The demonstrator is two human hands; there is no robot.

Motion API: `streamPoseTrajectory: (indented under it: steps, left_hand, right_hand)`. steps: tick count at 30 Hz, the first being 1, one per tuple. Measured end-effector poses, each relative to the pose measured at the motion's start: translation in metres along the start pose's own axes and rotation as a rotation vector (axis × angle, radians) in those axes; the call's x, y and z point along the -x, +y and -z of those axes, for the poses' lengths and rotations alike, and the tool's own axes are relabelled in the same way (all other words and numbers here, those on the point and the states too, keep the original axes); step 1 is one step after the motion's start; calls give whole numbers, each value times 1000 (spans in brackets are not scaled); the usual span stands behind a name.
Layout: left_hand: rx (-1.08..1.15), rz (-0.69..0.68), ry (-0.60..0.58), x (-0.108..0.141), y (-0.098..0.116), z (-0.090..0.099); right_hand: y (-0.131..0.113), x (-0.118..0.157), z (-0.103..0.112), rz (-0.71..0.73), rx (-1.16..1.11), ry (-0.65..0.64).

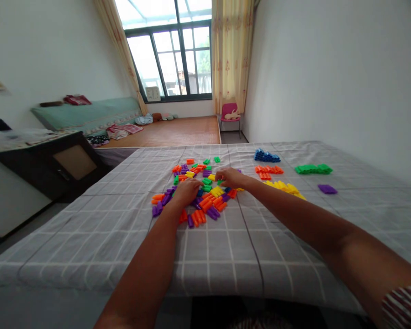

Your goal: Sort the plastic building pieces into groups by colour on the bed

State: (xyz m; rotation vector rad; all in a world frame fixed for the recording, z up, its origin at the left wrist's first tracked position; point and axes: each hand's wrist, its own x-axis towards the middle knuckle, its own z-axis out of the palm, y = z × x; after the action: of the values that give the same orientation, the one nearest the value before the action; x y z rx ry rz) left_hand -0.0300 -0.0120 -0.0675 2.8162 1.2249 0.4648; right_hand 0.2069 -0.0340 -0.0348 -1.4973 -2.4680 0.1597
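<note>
A loose, mixed pile of small plastic clip-like pieces in orange, purple, green, yellow and blue (pixel 205 202) lies on the checked cloth. My left hand (pixel 188 189) is over the left middle of the pile, fingers bent and close together near green pieces (pixel 207 182); what they grip, if anything, is hidden. From the right, my right hand (pixel 230 176) reaches into the pile with curled fingers beside a yellow piece (pixel 211 177). A green piece shows just under its fingertips, but whether they hold it I cannot make out.
Right of the pile are single-colour groups: blue pieces (pixel 266 156), orange pieces (pixel 269 171), yellow pieces (pixel 286 188) partly behind my right forearm, green pieces (pixel 313 169) and purple pieces (pixel 327 189). Beyond stand a bed (pixel 181 130), a pink chair (pixel 230 112) and a dark cabinet (pixel 58 160).
</note>
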Motion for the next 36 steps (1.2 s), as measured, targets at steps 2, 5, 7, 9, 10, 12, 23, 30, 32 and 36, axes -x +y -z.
streamPoseTrajectory:
  steps: [2, 5, 7, 9, 10, 12, 23, 30, 32, 36]
  left_hand:
    - [16, -11, -4, 0, -2, 0]
    - [34, -26, -11, -1, -7, 0]
    - [47, -35, -13, -3, -10, 0]
    - [61, -45, -11, -4, -14, 0]
    - [67, -50, -13, -4, -15, 0]
    - [74, -52, -23, -5, -18, -1]
    - [72, 31, -76, -6, -18, 2]
    - [69, 36, -57, -5, -16, 3]
    - [64, 27, -50, -5, -17, 3]
    - [46, 25, -55, -5, -18, 2]
  right_hand:
    - [12, 9, 7, 11, -108, 113]
    - [52, 30, 24, -69, -225, 266]
    - [91, 52, 39, -190, -258, 384]
    - [135, 82, 53, -337, -229, 519]
    - [157, 100, 60, -411, -187, 590]
    - [199, 138, 69, -578, -63, 709]
    - [276, 235, 72, -1085, 230, 688]
    - [265, 223, 62, -1149, 270, 555]
    - [263, 222, 60, -1178, 285, 550]
    - [263, 224, 62, -1212, 314, 612]
